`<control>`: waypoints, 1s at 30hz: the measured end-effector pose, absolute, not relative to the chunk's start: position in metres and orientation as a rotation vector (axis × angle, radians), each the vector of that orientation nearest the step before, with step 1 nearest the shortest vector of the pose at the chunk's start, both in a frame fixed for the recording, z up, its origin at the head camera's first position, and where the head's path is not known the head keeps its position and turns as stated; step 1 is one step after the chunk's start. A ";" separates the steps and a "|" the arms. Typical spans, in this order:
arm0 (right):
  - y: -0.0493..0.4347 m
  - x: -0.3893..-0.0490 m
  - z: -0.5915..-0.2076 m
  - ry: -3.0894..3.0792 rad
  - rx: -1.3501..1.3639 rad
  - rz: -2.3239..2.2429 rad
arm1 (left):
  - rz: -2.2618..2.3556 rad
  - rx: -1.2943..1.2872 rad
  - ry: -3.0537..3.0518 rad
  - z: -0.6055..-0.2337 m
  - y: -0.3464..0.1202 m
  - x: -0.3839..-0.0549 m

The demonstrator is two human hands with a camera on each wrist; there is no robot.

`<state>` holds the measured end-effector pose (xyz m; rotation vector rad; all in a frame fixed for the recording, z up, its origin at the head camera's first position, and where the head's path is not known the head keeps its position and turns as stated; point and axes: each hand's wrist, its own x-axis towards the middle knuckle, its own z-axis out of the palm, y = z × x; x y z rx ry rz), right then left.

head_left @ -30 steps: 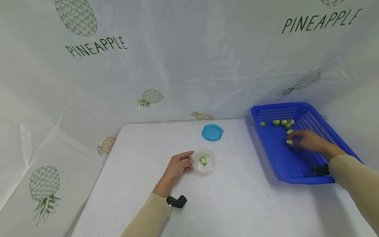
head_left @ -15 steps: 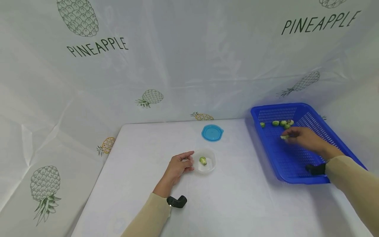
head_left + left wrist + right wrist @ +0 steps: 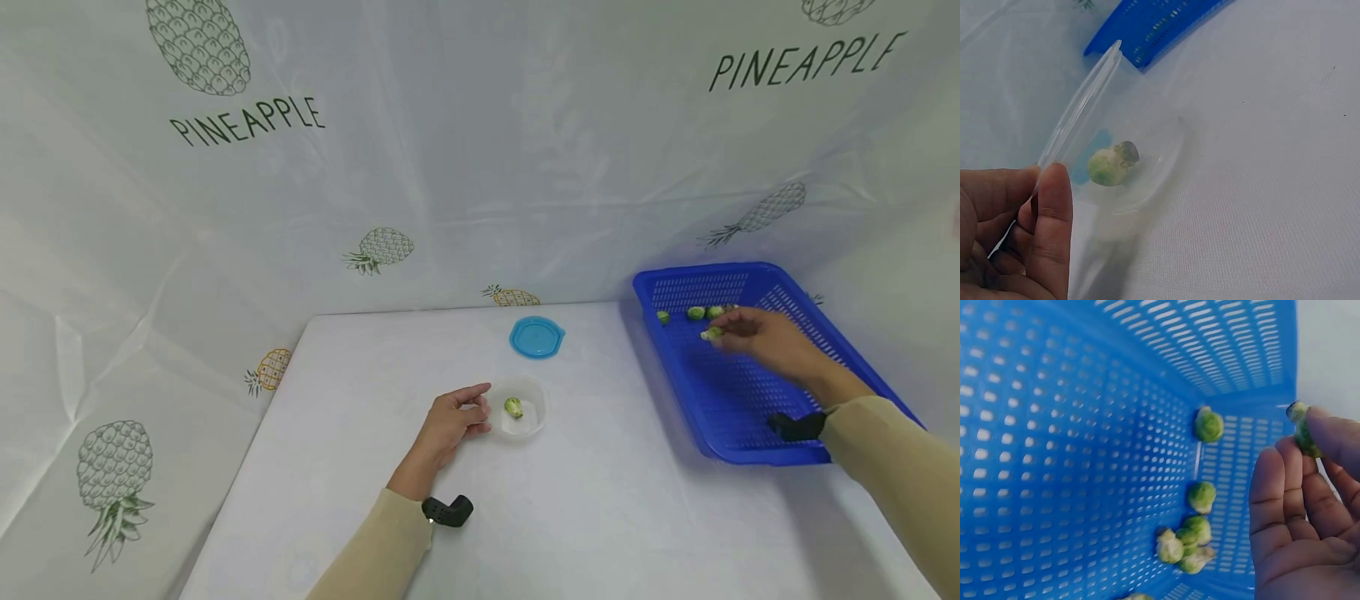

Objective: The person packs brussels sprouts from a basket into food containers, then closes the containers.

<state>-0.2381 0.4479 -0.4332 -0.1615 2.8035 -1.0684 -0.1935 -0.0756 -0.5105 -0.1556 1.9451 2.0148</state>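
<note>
My left hand pinches the rim of a clear plastic container between thumb and finger, as the left wrist view shows. One Brussels sprout lies in that container. Over the blue basket, my right hand pinches another Brussels sprout by thumb and fingertips, its stem end pointing out. Several more Brussels sprouts rest in the basket near its far wall, some partly hidden behind the right hand in the head view.
A blue lid lies on the white table beyond the container. Behind the table hangs a sheet printed with pineapples. Dark wrist cameras sit on both wrists.
My right hand has lifted the pinched Brussels sprout and carried it up and leftward over the basket. The left hand and the container have stayed in place.
</note>
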 end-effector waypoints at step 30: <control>0.412 -0.218 -0.408 2.850 -0.094 -1.367 | 2.005 -0.162 1.957 -0.510 -0.077 -0.192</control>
